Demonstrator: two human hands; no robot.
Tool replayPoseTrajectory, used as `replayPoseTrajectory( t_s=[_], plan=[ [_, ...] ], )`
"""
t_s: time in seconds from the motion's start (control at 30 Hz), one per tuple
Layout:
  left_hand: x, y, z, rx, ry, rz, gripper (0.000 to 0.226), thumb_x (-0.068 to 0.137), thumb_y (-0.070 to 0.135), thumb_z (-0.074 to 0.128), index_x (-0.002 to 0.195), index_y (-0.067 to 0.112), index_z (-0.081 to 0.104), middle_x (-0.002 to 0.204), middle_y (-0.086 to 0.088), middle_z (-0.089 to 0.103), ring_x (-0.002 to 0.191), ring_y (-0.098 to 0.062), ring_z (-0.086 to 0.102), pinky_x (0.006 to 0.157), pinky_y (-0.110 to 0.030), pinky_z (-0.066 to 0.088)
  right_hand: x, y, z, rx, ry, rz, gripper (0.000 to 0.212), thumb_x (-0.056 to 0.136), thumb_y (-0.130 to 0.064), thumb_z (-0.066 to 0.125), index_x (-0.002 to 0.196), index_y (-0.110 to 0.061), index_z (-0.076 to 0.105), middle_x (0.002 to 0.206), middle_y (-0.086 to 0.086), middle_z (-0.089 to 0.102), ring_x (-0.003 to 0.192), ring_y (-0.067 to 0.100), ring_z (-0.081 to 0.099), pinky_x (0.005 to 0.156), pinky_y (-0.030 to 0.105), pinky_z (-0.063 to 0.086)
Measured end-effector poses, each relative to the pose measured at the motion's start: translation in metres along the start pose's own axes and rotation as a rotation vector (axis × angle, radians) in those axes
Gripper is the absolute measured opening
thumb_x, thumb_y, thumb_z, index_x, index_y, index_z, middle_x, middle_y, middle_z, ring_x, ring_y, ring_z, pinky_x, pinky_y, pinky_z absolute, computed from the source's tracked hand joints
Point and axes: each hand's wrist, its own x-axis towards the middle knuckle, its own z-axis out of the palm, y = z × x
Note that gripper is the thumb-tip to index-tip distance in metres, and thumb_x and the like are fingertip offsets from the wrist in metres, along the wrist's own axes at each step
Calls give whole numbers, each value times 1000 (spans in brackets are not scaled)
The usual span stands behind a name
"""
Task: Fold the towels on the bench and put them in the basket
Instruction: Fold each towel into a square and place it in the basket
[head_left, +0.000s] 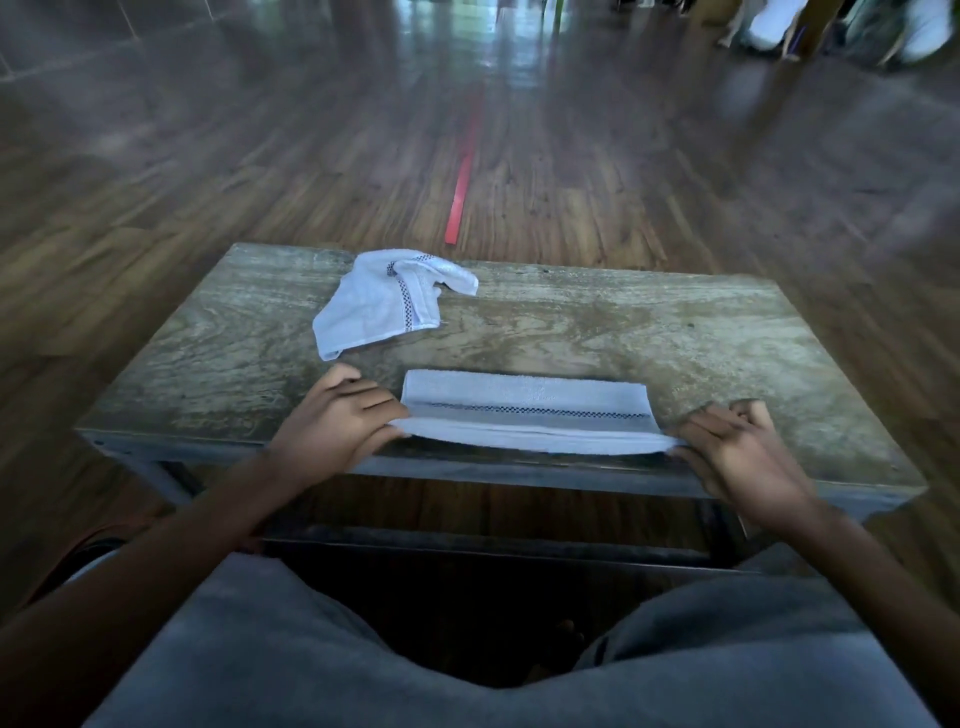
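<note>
We find the folded towel along the near edge of the bench, its long axis running left to right, one end pinched in the grip of the left hand and the other in that of the right hand, with the crumpled towel beyond, nearer the left.

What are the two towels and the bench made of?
The folded towel and crumpled towel: soft white terry cloth, probably cotton; fuzzy pile, woven checked stripe. The bench: top looks like worn, matte wood with swirling grain; frame seems metal.
</note>
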Motion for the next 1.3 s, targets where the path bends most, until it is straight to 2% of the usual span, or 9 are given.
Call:
replayPoseTrajectory(
  t_s=[0.2, 0.33, 0.43, 0.6, 0.67, 0.87, 1.0, 1.13, 1.3],
  plan=[
    [70, -40, -70, -118, 32, -94, 37, 82, 48, 49, 76, 19, 71, 70, 9, 69, 64, -6, 56, 71, -22, 29, 58, 46, -73, 92, -35, 40, 31, 90, -44, 45, 89, -24, 69, 80, -10, 67, 75, 14, 64, 71, 30, 22],
    [122, -67, -128, -354, 24, -283, 39, 82, 53, 55, 90, 19, 74, 71, 17, 69, 65, 3, 61, 60, -14, 38, 104, 68, -148, 324, -49, 118, 39, 87, -61, 46, 89, -29, 67, 70, -10, 66, 69, 10, 60, 78, 25, 37],
    [154, -83, -172, -368, 52, -358, 14, 86, 26, 69, 99, 22, 74, 79, 17, 70, 68, 23, 55, 66, -3, 39, 131, 79, -202, 434, -90, 135, 8, 89, -28, 61, 94, -31, 67, 88, -18, 71, 82, 4, 65, 77, 16, 44],
    [183, -96, -233, -375, -33, -363, 13, 82, 32, 70, 94, 26, 72, 72, 32, 66, 67, 15, 59, 59, -3, 40, 159, 87, -262, 595, -202, 216, 11, 88, -26, 62, 96, -26, 70, 94, -14, 71, 88, 2, 64, 80, 23, 46],
    [188, -99, -246, -462, -140, -401, 16, 80, 34, 71, 93, 25, 73, 81, 25, 70, 75, 9, 63, 64, -6, 42, 168, 92, -275, 619, -293, 256, 14, 88, -26, 62, 98, -23, 71, 97, -13, 72, 91, 1, 65, 84, 25, 44],
    [201, -105, -246, -453, 14, -491, 20, 78, 32, 74, 96, 23, 73, 92, 8, 71, 83, -2, 64, 82, -22, 50, 188, 97, -273, 498, -14, 309, 5, 86, -27, 66, 90, -25, 69, 94, -10, 68, 93, 9, 61, 75, 21, 42],
    [192, -106, -245, -562, -175, -526, 31, 65, 48, 72, 91, 31, 73, 90, 19, 72, 84, 5, 65, 82, -16, 45, 181, 93, -272, 574, -277, 332, 12, 87, -28, 65, 96, -23, 71, 98, -11, 71, 93, 4, 64, 81, 20, 44],
    [181, -103, -220, -630, -45, -489, 15, 82, 29, 70, 98, 29, 72, 97, 14, 71, 94, -2, 66, 88, -23, 51, 172, 88, -250, 627, -61, 341, 10, 86, -22, 66, 95, -17, 69, 98, -2, 71, 95, 15, 65, 88, 34, 48],
    [160, -97, -176, -716, -85, -472, 12, 82, 21, 72, 92, 28, 72, 97, -4, 73, 89, -11, 66, 89, -28, 50, 149, 82, -215, 691, -268, 347, 10, 85, -21, 67, 94, -17, 71, 95, -3, 72, 87, 5, 65, 77, 19, 45]
  ],
)
